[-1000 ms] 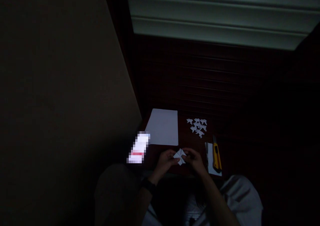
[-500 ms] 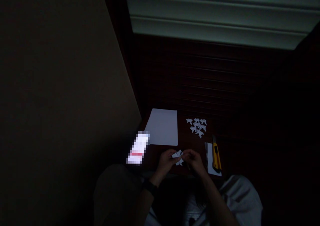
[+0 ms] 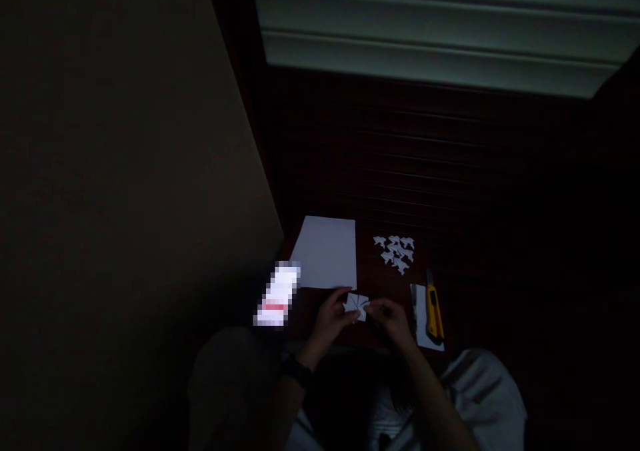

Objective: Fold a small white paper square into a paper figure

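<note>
Between my two hands is a small folded white paper (image 3: 357, 306), roughly square, with dark crease lines or gaps meeting near its middle. My left hand (image 3: 331, 316) grips its left side, with the thumb across the lower edge and a finger at the top. At the right edge my right hand (image 3: 391, 318) pinches the paper between thumb and fingers. A cluster of several small folded paper shapes (image 3: 395, 252) lies on the dark table beyond my right hand. A stack of white paper (image 3: 327, 251) lies beyond my left hand.
A yellow utility knife (image 3: 434, 314) rests on a small stack of white paper (image 3: 421, 318) at the table's right edge. A lit phone (image 3: 277, 294), pixelated, is at the left. A wall (image 3: 150, 171) rises close on the left, and dark slatted panelling (image 3: 400, 151) stands behind the table.
The folded paper has gone from an irregular outline with spread points to a flatter, squarer shape. My fingers have shifted slightly on its edges, and the camera view has moved a little.
</note>
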`<control>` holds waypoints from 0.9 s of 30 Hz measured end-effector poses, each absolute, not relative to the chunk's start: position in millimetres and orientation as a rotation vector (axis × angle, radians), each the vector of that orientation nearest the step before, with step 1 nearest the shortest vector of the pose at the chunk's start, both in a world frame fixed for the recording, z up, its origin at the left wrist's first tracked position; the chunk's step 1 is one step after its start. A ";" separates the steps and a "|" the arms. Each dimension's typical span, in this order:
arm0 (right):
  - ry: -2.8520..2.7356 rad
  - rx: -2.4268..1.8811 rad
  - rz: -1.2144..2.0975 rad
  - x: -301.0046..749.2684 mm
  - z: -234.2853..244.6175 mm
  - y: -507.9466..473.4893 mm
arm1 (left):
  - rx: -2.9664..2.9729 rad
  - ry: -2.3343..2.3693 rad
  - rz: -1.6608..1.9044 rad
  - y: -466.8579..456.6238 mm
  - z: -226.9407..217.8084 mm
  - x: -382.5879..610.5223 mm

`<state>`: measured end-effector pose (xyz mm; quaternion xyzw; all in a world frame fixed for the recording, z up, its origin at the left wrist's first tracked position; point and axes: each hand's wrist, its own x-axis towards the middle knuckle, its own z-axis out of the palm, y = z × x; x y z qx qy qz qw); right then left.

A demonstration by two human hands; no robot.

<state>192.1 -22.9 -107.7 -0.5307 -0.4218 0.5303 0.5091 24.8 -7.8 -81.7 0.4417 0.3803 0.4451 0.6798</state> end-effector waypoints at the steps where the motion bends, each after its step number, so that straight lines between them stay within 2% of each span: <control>1: -1.029 -1.278 1.251 191.5 -108.3 -22.5 | 0.990 0.850 0.998 -7.8 -82.2 25.2; 7: -1.208 -1.199 1.070 190.3 -104.0 -20.9 | 1.076 0.932 1.030 -6.9 -90.3 25.6; 27: -1.432 -1.124 1.116 194.6 -93.2 -24.0 | 1.264 1.010 0.955 -4.9 -100.8 21.4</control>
